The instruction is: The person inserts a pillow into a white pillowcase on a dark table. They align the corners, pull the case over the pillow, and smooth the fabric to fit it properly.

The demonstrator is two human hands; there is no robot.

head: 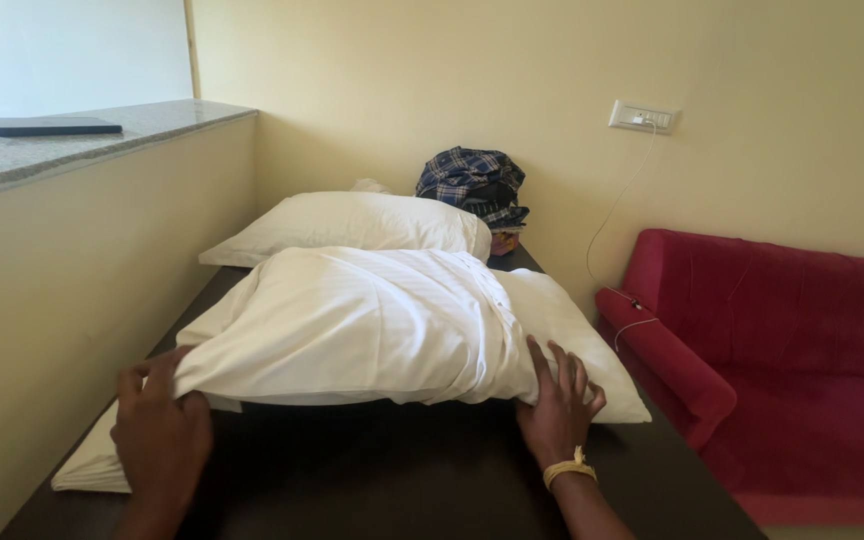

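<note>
1. Because my left hand only pinches a bunched corner of the loose white cotton pillowcase, fingers curled and pressed together on the cloth near the left edge of the dark brown wooden bed platform, I judge that a sharp tug could pull the fabric free while the pillow inside stays put.

2. My right hand lies flat with its fingers spread against the right end of the same pillowcase, pressing rather than gripping; if I lean harder there, the bundle may slide toward the right edge of the platform, where the red fabric sofa stands just beside it.

3. The pillowcase rests on a flat white sheet or second pillow beneath; dragging one could take the other along and rumple it.

4. The plump white pillow behind, near the far edge, touches or nearly touches the bundle, so a push forward might shove it into the folded blue checked cloth in the far corner.

5. The thin white cable hanging from the wall socket trails near the sofa arm; a sweeping right elbow could snag it.
</note>
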